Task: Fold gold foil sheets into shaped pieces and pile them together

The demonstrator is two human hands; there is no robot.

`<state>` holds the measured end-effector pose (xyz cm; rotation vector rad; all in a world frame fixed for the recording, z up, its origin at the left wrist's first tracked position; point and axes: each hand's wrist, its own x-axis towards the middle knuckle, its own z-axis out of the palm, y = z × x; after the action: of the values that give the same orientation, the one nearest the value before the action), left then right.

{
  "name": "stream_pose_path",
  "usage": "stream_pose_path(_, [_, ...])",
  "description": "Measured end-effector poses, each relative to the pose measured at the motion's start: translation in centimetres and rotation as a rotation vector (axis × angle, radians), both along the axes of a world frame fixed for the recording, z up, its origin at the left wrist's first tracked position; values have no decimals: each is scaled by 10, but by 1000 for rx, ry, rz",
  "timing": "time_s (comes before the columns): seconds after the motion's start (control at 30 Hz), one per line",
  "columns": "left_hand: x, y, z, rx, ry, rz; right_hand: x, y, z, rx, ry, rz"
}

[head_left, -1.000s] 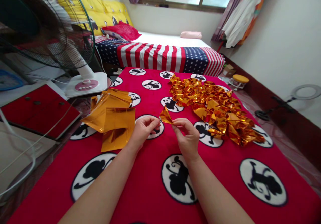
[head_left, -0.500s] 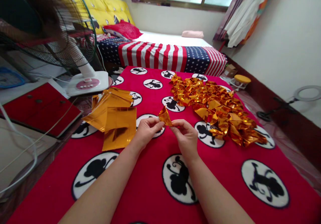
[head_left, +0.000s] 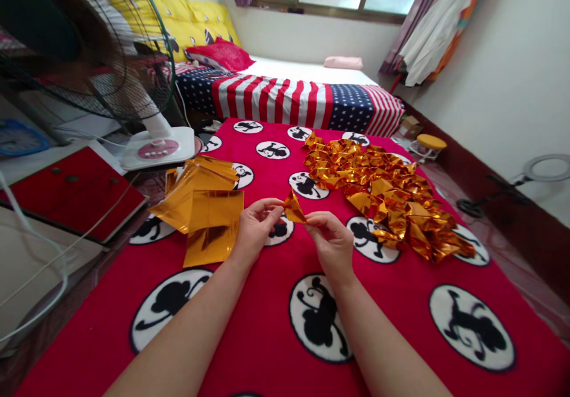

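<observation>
Between my hands is a small folded piece of gold foil paper (head_left: 294, 208), held just above the red patterned cloth (head_left: 262, 326). My left hand (head_left: 259, 225) pinches its left corner between thumb and fingers. On the other side, my right hand (head_left: 330, 240) is closed on the lower right corner. Flat gold foil sheets (head_left: 216, 225) lie in a loose stack to the left of my left hand. A large heap of folded gold foil pieces (head_left: 378, 186) spreads over the cloth to the right, beyond my right hand.
A fan (head_left: 154, 133) stands at the left beside a red-topped cabinet (head_left: 71, 189). Behind the cloth-covered surface is a bed (head_left: 276, 97) with a striped cover. On the right are a yellow stool (head_left: 431, 142) and a ring-shaped stand (head_left: 547, 167).
My left hand has shifted its grip from the foil's lower front to its upper left corner. My right hand keeps its pinch almost in place.
</observation>
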<state>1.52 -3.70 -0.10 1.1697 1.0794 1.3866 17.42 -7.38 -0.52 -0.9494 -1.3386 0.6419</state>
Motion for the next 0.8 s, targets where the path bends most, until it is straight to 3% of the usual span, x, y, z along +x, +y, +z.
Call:
stream_pose_path(0.17, [1, -1, 0, -36, 2, -9, 0, -1, 2, 55, -101, 8])
stream_pose_path(0.4, [1, 0, 2, -53, -158, -33, 0, -6, 10, 133, -204, -68])
stream_pose_path(0.67, [4, 0, -4, -49, -208, -62, -6, -12, 8, -41, -35, -99])
stream_pose_path(0.8, [5, 1, -5, -81, -215, -60, -5, -11, 6, -125, -155, -142])
